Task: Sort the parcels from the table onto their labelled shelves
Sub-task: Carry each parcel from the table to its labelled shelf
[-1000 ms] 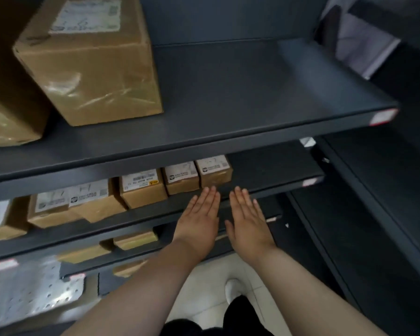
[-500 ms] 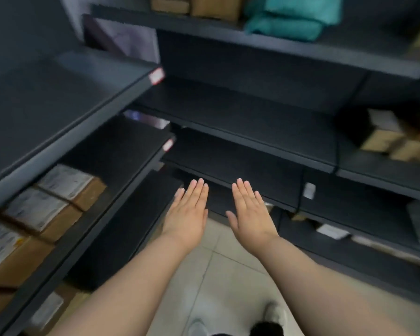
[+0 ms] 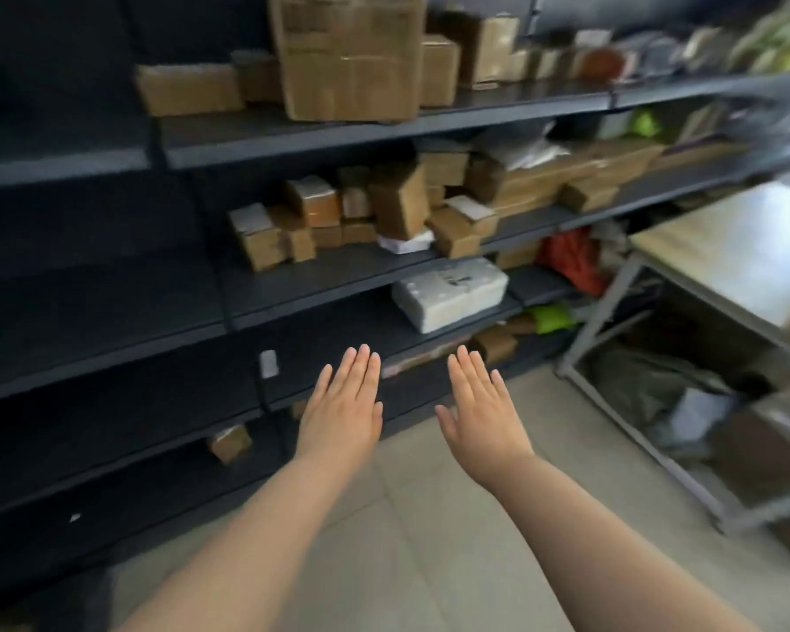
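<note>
My left hand (image 3: 345, 403) and my right hand (image 3: 480, 403) are stretched out flat, palms down, fingers together, and hold nothing. They hover in front of a low dark shelf (image 3: 110, 358). Dark metal shelving fills the view ahead. Brown cardboard parcels (image 3: 384, 212) are piled on a middle shelf, and a large brown box (image 3: 347, 52) stands on the shelf above. A white wrapped parcel (image 3: 450, 294) lies on the shelf under the pile. The table (image 3: 739, 248) with a pale top stands at the right.
A small brown box (image 3: 230, 443) sits on a bottom shelf at the left. Red (image 3: 571, 262) and green (image 3: 550, 319) bags lie on low shelves by the table leg. Bags and boxes (image 3: 685, 399) are stowed under the table. Tiled floor (image 3: 429, 517) lies below my arms.
The view has swung to the right, from a corner of bare shelves to shelves full of parcels and the table. Both hands stay flat and empty, now a little farther apart.
</note>
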Tool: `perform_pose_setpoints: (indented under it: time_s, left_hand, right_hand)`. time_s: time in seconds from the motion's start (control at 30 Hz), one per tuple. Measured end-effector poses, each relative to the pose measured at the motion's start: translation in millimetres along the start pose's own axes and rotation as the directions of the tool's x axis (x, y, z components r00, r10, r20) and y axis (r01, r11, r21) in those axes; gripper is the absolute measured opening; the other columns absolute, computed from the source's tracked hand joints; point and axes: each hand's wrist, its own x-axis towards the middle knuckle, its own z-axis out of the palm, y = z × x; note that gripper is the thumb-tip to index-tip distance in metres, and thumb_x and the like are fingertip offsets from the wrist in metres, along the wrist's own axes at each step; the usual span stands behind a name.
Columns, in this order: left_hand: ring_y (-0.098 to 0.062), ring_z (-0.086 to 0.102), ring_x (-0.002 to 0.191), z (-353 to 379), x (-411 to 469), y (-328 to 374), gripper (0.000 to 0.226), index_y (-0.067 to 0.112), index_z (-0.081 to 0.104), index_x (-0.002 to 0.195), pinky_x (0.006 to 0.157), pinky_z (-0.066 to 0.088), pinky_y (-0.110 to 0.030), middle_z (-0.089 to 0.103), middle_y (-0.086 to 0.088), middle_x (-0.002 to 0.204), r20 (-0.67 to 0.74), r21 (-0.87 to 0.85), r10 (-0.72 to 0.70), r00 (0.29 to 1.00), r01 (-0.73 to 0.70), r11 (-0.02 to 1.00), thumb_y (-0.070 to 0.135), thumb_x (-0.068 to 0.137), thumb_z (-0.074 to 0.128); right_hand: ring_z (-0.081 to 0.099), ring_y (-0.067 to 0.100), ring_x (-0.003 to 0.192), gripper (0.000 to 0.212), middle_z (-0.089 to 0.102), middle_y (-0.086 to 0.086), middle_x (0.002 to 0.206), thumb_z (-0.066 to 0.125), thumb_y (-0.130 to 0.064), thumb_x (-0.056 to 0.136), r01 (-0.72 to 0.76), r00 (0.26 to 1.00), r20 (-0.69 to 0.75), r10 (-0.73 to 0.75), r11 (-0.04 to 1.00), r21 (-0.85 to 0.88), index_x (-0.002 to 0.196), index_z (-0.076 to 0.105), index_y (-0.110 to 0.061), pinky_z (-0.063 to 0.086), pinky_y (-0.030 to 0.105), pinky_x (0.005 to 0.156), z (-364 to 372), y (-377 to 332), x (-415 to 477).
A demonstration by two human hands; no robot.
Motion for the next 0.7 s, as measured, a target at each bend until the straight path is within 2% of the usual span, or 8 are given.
perform_pose_setpoints:
  time_s: [0.13, 0.23, 0.33, 0.5, 0.7]
  left_hand:
    - [-0.016, -0.018, 0.145, 20, 51, 126, 0.060, 0.015, -0.019, 0.146, 0.115, -0.011, -0.034, -0.019, -0.002, 0.158, 0.043, -0.019, 0.190, 0.981, -0.189, 0.982, 0.032, 0.103, 0.020]
    - [-0.015, -0.018, 0.145, 33, 77, 210, 0.061, 0.014, -0.017, 0.149, 0.117, -0.010, -0.036, -0.025, 0.001, 0.153, 0.069, -0.040, 0.321, 0.944, -0.319, 0.947, 0.033, 0.104, 0.019]
    - [-0.015, -0.021, 0.144, 46, 96, 275, 0.059, 0.016, -0.024, 0.141, 0.116, -0.011, -0.035, -0.032, 0.003, 0.143, 0.098, -0.069, 0.440, 0.893, -0.435, 0.898, 0.033, 0.104, 0.017]
    - [-0.011, -0.028, 0.138, 75, 138, 335, 0.057, 0.018, -0.028, 0.136, 0.114, -0.015, -0.034, -0.032, 0.003, 0.145, 0.183, -0.102, 0.537, 0.824, -0.527, 0.844, 0.031, 0.104, 0.017]
    - [-0.010, -0.028, 0.135, 106, 251, 376, 0.057, 0.016, -0.029, 0.136, 0.115, -0.013, -0.035, -0.032, 0.002, 0.145, 0.221, -0.072, 0.568, 0.793, -0.567, 0.820, 0.031, 0.103, 0.016]
  right_hand:
    - [-0.026, 0.007, 0.133, 0.065, -0.014, 0.000, 0.157, 0.032, -0.036, 0.101, -0.187, 0.981, -0.045, 0.187, 0.982, -0.010, 0.151, -0.003, -0.013, -0.014, 0.031, 0.113, -26, 117, -38]
    - [-0.022, 0.011, 0.140, 0.065, -0.014, 0.000, 0.158, 0.030, -0.037, 0.101, -0.338, 0.940, -0.055, 0.337, 0.941, -0.006, 0.151, -0.005, -0.013, -0.013, 0.033, 0.115, -41, 193, -68]
    - [-0.020, 0.012, 0.142, 0.066, -0.013, 0.000, 0.159, 0.030, -0.037, 0.101, -0.472, 0.879, -0.058, 0.472, 0.881, 0.023, 0.151, -0.005, -0.014, -0.012, 0.033, 0.116, -48, 251, -93]
    - [-0.028, 0.007, 0.133, 0.066, -0.014, 0.000, 0.158, 0.030, -0.037, 0.101, -0.600, 0.799, 0.005, 0.602, 0.796, 0.078, 0.151, -0.005, -0.014, -0.014, 0.032, 0.114, -32, 316, -102]
    - [-0.028, 0.006, 0.132, 0.065, -0.013, 0.000, 0.158, 0.030, -0.037, 0.101, -0.671, 0.739, -0.009, 0.674, 0.736, 0.092, 0.151, -0.005, -0.014, -0.015, 0.031, 0.113, -26, 388, -38]
